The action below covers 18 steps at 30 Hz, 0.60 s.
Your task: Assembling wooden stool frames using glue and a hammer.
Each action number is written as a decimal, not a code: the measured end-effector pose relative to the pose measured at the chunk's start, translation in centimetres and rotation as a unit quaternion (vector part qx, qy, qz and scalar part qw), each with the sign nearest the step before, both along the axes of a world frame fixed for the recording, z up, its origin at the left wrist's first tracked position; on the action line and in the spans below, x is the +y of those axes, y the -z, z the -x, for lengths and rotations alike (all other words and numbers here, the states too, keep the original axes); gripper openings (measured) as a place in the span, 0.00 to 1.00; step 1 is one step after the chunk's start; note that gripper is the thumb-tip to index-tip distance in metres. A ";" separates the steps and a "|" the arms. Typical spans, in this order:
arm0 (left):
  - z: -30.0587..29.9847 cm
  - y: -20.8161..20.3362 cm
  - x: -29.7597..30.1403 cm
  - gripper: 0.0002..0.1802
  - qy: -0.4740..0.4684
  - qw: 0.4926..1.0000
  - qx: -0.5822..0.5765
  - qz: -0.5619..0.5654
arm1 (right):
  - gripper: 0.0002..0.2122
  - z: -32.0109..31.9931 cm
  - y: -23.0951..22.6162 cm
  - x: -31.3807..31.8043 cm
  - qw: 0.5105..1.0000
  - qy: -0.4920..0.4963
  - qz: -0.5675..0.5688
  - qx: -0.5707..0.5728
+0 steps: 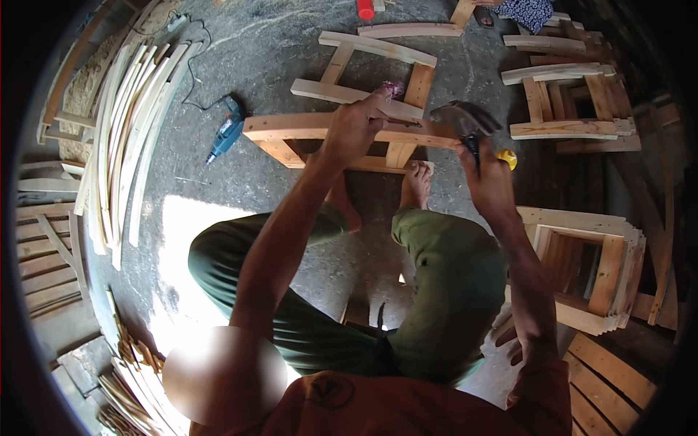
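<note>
In front of me a wooden frame (291, 126) stands on edge on the floor, its top rail running left to right. My left hand (352, 132) is closed over that rail, its fingers bent together; whatever they pinch is too small to make out. A small pink-purple bundle (393, 89) shows just beyond the fingertips, and I cannot tell whether the hand touches it. My right hand (486, 174) grips the dark handle of a hammer (465, 118), whose blurred head is above the rail's right end. My bare right foot (416, 185) rests against the frame's lower part.
Another wooden frame (378, 49) lies just beyond. A blue power drill (229, 131) with a cord sits left, near long wooden strips (138, 138). Stacked frames stand at right (611, 276) and far right (563, 131). A yellow object (507, 158) lies beside the hammer hand. Another person's patterned clothing (525, 11) shows at the top.
</note>
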<state>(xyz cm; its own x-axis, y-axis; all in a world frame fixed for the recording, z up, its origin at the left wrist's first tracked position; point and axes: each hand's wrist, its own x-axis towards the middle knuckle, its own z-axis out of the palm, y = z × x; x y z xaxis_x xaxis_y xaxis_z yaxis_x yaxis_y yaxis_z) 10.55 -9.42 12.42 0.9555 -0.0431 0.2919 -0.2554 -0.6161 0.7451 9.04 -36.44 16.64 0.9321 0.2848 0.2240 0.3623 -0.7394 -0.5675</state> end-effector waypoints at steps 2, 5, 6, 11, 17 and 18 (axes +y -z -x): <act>0.6 0.4 0.1 0.32 -0.031 0.994 0.082 0.059 | 0.18 0.7 0.7 -1.5 0.995 0.046 -0.085 0.001; 1.4 0.8 1.0 0.32 -0.066 0.990 0.057 0.110 | 0.15 1.2 1.1 -2.8 0.982 0.041 -0.186 0.017; 1.7 0.9 1.2 0.32 -0.086 0.981 0.094 0.145 | 0.15 1.4 1.2 -3.1 0.981 0.063 -0.184 0.017; 1.8 0.3 1.6 0.33 -0.011 0.994 0.096 0.043 | 0.18 1.9 2.9 -2.1 0.975 0.078 -0.160 0.131; 1.6 0.0 1.4 0.32 -0.017 0.988 0.135 0.068 | 0.18 2.1 4.0 -1.5 0.971 0.071 -0.167 0.155; 1.6 0.1 1.5 0.32 -0.015 0.989 0.133 0.066 | 0.18 2.1 4.0 -1.5 0.967 0.076 -0.172 0.171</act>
<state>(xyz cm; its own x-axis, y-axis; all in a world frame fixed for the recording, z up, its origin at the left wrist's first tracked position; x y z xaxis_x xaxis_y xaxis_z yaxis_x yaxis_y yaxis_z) 8.91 -7.97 12.33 0.9994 0.0084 0.0321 -0.0233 -0.5130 0.8580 6.93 -37.94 12.64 0.9935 0.1029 -0.0479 0.0121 -0.5159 -0.8565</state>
